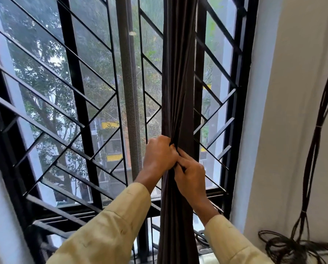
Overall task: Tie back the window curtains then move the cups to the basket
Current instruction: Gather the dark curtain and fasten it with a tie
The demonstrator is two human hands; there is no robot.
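1. My left hand grips the gathered dark brown curtain, fingers curled round its folds.
2. My right hand, just below and touching the left, pinches the same bunch of cloth.
3. The curtain hangs as one narrow column right of the window's middle, in front of the black window grille.
4. Dark cables run down the white wall at the far right, coiling low.
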